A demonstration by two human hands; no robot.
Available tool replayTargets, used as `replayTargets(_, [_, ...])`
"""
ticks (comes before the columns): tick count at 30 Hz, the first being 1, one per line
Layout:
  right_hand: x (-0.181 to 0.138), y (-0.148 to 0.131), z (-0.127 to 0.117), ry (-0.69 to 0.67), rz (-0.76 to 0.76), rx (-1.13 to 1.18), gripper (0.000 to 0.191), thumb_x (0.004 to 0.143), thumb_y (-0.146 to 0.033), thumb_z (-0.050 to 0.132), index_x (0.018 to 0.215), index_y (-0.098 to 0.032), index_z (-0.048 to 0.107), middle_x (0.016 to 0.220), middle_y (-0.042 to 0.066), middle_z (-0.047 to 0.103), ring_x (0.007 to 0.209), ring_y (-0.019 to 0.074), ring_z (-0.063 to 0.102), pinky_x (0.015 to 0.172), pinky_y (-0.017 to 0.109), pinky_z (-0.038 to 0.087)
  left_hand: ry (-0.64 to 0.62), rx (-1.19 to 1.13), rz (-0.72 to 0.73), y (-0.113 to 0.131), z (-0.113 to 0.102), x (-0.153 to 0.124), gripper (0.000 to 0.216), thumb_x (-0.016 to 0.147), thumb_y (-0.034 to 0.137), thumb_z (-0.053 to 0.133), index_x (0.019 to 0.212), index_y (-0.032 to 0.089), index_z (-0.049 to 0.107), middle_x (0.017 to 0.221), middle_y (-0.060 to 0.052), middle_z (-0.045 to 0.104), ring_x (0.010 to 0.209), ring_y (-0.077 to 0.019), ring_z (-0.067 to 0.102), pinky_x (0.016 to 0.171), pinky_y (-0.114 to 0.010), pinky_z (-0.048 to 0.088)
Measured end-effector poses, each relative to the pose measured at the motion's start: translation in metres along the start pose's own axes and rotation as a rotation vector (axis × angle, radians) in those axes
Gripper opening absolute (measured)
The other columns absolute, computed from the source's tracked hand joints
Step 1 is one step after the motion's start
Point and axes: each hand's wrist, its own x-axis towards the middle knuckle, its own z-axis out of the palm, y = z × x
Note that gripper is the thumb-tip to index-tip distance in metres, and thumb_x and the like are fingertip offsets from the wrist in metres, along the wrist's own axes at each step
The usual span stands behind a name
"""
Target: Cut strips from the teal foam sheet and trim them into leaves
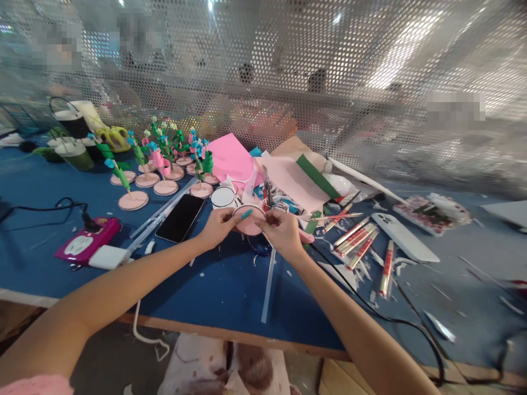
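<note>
Above the middle of the table I hold a round pink disc [250, 226] with a pale rim. My left hand [220, 226] pinches its left side, the teal-nailed thumb lying across the top. At the right edge, my right hand [285, 233] is closed on the same disc with its fingertips. Partly hidden behind that hand is a pink handle [306, 237], which looks like a glue gun's, with a black cord running right. A clear glue stick [269, 288] points toward the table's front edge below the hands. Just behind the disc lies a white disc with a dark rim [223, 197].
Several paper flowers on pink round bases [133, 201] stand at the left. Nearby are a black phone [180, 218] and a magenta power socket [88, 241]. Coloured paper sheets [233, 158] pile up behind. Red-and-gold sticks [357, 241] and a white phone [405, 237] lie right.
</note>
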Motion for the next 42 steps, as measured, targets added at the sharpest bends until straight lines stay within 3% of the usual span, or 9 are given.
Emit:
replayTargets(10, [-0.0004, 0.0012, 0.0012, -0.019, 0.023, 0.046, 0.041, 0.062, -0.05, 0.066, 0.05, -0.019, 0.044, 0.047, -0.004, 0.038, 0.048, 0.0093, 0.034, 0.047, 0.024, 0.031, -0.009, -0.094, -0.066, 0.0017, 0.0004, 0.0005, 0.044, 0.063, 0.055, 0.065, 0.063, 0.013, 0.055, 0.057, 0.003, 0.047, 0.056, -0.0096, 0.048, 0.056, -0.027, 0.05])
replayTargets(14, [-0.0024, 0.0002, 0.002, -0.084, 0.076, 0.063, 0.043, 0.059, -0.051, 0.069, 0.049, -0.019, 0.042, 0.048, -0.003, 0.04, 0.049, 0.0097, 0.036, 0.045, 0.024, 0.03, 0.008, -0.158, -0.104, 0.0018, -0.0018, 0.002, 0.049, 0.059, 0.062, 0.064, 0.064, 0.014, 0.053, 0.057, 0.003, 0.049, 0.053, -0.0105, 0.048, 0.05, -0.027, 0.048])
replayTargets(23, [-0.0057, -0.0052, 0.0022, -0.121, 0.016, 0.07, 0.037, 0.071, -0.048, 0.061, 0.055, -0.019, 0.046, 0.05, -0.003, 0.043, 0.05, 0.0104, 0.04, 0.05, 0.024, 0.034, -0.019, 0.124, 0.059, 0.0013, -0.0027, 0.0001, 0.048, 0.071, 0.058, 0.055, 0.052, 0.014, 0.046, 0.05, 0.005, 0.033, 0.05, -0.007, 0.03, 0.046, -0.021, 0.026])
replayTargets(28, [-0.006, -0.001, 0.0041, -0.067, -0.023, 0.13, 0.033, 0.075, -0.043, 0.058, 0.056, -0.019, 0.043, 0.053, -0.003, 0.043, 0.054, 0.0114, 0.042, 0.054, 0.025, 0.036, -0.038, -0.02, 0.064, 0.0031, 0.0, -0.0038, 0.053, 0.071, 0.066, 0.048, 0.057, 0.015, 0.047, 0.052, 0.004, 0.035, 0.05, -0.0076, 0.03, 0.047, -0.022, 0.028])
replayTargets(34, [-0.0073, -0.0003, 0.0027, 0.043, -0.054, 0.11, 0.027, 0.074, -0.038, 0.055, 0.057, -0.02, 0.045, 0.054, -0.002, 0.046, 0.054, 0.0122, 0.043, 0.055, 0.026, 0.036, -0.033, 0.185, 0.09, 0.0015, 0.0006, -0.0038, 0.03, 0.065, 0.039, 0.067, 0.06, 0.013, 0.052, 0.054, 0.004, 0.044, 0.054, -0.0077, 0.037, 0.05, -0.02, 0.031])
replayTargets(42, [-0.0059, -0.0008, -0.0011, -0.059, -0.098, 0.053, 0.032, 0.072, -0.037, 0.059, 0.053, -0.02, 0.04, 0.05, -0.004, 0.039, 0.051, 0.0103, 0.036, 0.052, 0.025, 0.031, -0.133, 0.187, 0.066, -0.002, 0.0005, -0.0038, 0.018, 0.067, 0.03, 0.064, 0.071, 0.012, 0.061, 0.059, 0.002, 0.056, 0.059, -0.0113, 0.049, 0.056, -0.022, 0.039])
